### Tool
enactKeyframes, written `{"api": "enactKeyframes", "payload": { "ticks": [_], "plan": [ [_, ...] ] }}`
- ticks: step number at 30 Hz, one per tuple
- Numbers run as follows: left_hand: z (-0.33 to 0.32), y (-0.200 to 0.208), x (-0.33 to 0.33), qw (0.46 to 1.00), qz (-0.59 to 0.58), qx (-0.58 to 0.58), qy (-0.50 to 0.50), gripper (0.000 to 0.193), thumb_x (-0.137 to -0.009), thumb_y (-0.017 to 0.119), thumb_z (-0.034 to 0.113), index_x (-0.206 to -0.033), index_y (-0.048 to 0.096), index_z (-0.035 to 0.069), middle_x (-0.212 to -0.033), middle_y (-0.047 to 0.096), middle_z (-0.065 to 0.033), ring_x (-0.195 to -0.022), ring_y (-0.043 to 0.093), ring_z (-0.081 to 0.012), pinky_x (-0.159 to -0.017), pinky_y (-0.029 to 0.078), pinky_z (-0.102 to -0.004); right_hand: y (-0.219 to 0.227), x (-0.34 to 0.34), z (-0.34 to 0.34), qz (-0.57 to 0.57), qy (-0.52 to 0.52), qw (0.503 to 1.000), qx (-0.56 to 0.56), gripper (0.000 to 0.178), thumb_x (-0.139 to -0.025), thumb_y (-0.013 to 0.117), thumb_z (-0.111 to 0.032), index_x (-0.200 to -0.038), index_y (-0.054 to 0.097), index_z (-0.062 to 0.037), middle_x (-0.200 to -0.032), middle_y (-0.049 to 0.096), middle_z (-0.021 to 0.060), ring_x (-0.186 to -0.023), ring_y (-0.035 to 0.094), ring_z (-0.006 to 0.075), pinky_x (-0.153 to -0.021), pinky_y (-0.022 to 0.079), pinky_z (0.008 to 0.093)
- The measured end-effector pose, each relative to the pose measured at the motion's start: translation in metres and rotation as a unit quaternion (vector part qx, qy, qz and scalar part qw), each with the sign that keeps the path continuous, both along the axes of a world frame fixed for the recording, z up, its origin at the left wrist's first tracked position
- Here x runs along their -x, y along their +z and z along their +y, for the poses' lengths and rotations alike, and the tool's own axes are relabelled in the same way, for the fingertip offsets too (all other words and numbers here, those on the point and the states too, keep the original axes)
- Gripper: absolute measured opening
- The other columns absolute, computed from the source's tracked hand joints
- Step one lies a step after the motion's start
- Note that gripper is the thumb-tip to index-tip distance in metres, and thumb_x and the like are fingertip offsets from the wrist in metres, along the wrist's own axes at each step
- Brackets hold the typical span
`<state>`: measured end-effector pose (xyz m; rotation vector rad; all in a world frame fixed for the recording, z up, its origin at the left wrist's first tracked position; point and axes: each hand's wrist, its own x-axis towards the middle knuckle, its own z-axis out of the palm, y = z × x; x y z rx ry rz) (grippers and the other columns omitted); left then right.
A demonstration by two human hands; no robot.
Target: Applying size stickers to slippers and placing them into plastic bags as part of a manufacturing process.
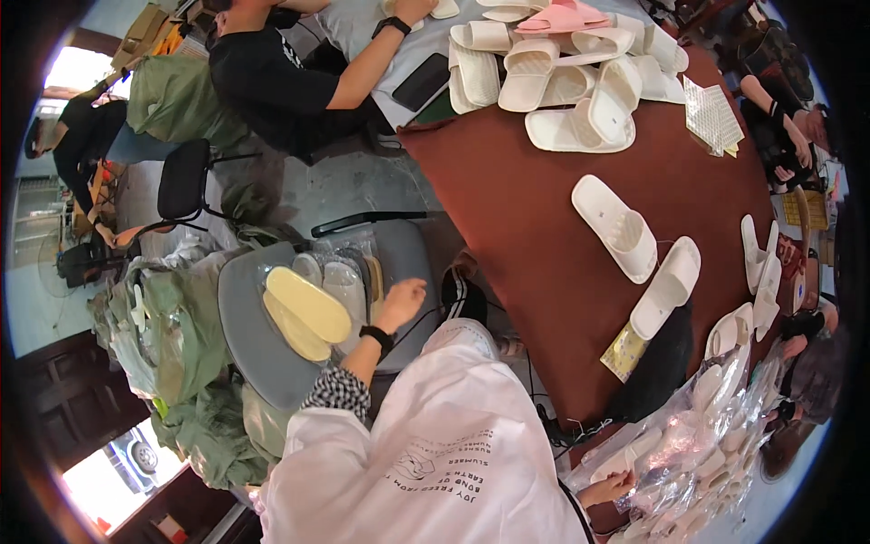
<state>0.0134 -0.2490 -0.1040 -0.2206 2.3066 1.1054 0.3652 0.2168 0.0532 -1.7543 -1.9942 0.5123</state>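
My left hand [401, 305], a black band on its wrist, hovers over the right part of a grey chair. Its fingers are curled in, and I see nothing in them. Just left of it, pale yellow slipper-shaped soles [308, 306] and white slippers [344, 292] in clear plastic lie on the chair seat [245, 337]. Low on the right, my right hand [609, 490] is closed at the edge of a large clear plastic bag [675, 444] full of white slippers. On the brown tabletop [535, 236] lie two white open-toed slippers [616, 227], one slightly overlapping the other.
White slippers [598, 104] and a pink one [564, 16] are heaped at the table's far end, by a phone [420, 83]. A person in black [272, 82] sits far left; others sit along the right. Green sacks [172, 317] crowd the left. Cables hang by the table's near edge.
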Motion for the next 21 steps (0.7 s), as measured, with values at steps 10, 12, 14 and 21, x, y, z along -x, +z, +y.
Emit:
{"api": "enactKeyframes", "payload": {
  "ticks": [10, 12, 14, 21],
  "plan": [
    [-0.138, -0.041, 0.002, 0.794, 0.007, 0.499, 0.346, 0.108, -0.071, 0.078, 0.044, -0.154, 0.013, 0.017, -0.153, 0.022, -0.0291, -0.140, 0.025, -0.0454, -0.112, 0.025, -0.0554, -0.034, -0.060, -0.071, 0.030, -0.121, 0.992, -0.010, 0.025, -0.099, 0.053, -0.018, -0.115, 0.061, 0.0000, -0.098, 0.065, 0.0127, -0.080, 0.059, 0.0202, -0.069, 0.051, 0.0293],
    [-0.161, -0.039, -0.005, 0.759, -0.077, 0.469, 0.445, 0.121, -0.069, 0.080, 0.049, -0.156, 0.001, 0.019, -0.153, 0.018, -0.0311, -0.143, 0.021, -0.0450, -0.114, 0.018, -0.0570, -0.045, -0.053, -0.075, 0.037, -0.104, 0.994, 0.013, 0.025, -0.099, 0.053, -0.018, -0.115, 0.061, -0.0001, -0.098, 0.065, 0.0126, -0.080, 0.059, 0.0201, -0.069, 0.051, 0.0294],
    [-0.178, -0.040, -0.013, 0.751, -0.180, 0.339, 0.537, 0.131, -0.066, 0.082, 0.054, -0.155, -0.007, 0.020, -0.153, 0.013, -0.0340, -0.143, 0.015, -0.0495, -0.113, 0.017, -0.0599, -0.055, -0.051, -0.076, 0.045, -0.087, 0.995, 0.033, 0.025, -0.099, 0.054, -0.018, -0.115, 0.061, -0.0002, -0.098, 0.065, 0.0124, -0.079, 0.059, 0.0200, -0.069, 0.051, 0.0294],
    [-0.171, -0.048, -0.032, 0.775, -0.154, 0.377, 0.483, 0.122, -0.066, 0.080, 0.046, -0.155, -0.003, 0.031, -0.153, 0.016, -0.0257, -0.137, 0.028, -0.0461, -0.104, 0.031, -0.0631, -0.067, -0.086, -0.069, 0.054, -0.032, 0.993, 0.098, 0.023, -0.098, 0.054, -0.016, -0.114, 0.061, -0.0007, -0.098, 0.065, 0.0118, -0.079, 0.059, 0.0197, -0.069, 0.051, 0.0296]
  ]
}}
